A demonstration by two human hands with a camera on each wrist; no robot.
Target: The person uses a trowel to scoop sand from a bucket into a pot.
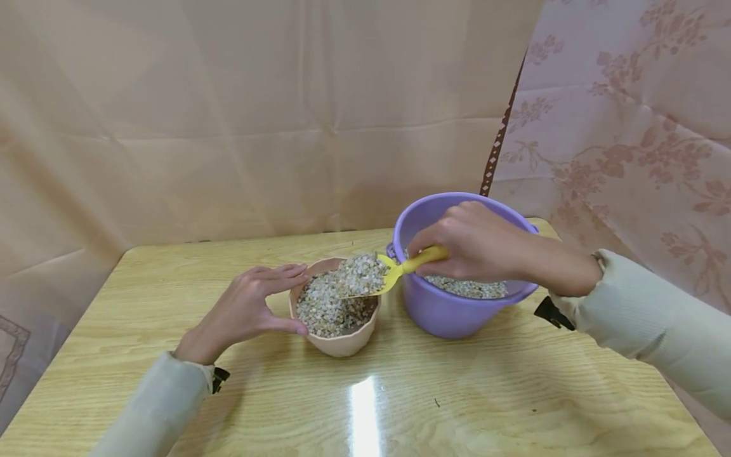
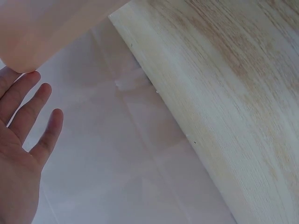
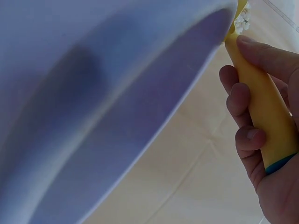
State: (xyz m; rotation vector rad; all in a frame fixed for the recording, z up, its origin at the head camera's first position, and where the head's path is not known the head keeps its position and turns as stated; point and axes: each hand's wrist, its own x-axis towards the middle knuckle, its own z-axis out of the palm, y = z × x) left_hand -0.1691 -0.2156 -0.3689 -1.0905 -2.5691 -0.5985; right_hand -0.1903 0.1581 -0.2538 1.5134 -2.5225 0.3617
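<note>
A small pink pot (image 1: pixel 341 343) heaped with pale gravel stands on the wooden table (image 1: pixel 457 393). My left hand (image 1: pixel 251 308) cups its left side, thumb and straight fingers against the rim; its fingers (image 2: pixel 32 112) are spread, with the pot's edge (image 2: pixel 28 42) just above them. My right hand (image 1: pixel 474 244) grips the handle of a yellow scoop (image 1: pixel 394 271), held over the pot with a load of gravel. The fingers (image 3: pixel 245 112) wrap the yellow handle (image 3: pixel 261 112) beside the purple bucket's wall (image 3: pixel 93 116). The purple bucket (image 1: pixel 451 311) holds more gravel.
Beige cloth hangs behind the table and a floral curtain (image 1: pixel 628 127) at the right. The table's far edge (image 2: pixel 187 116) runs close behind the pot. Bare tabletop lies in front of the pot and bucket.
</note>
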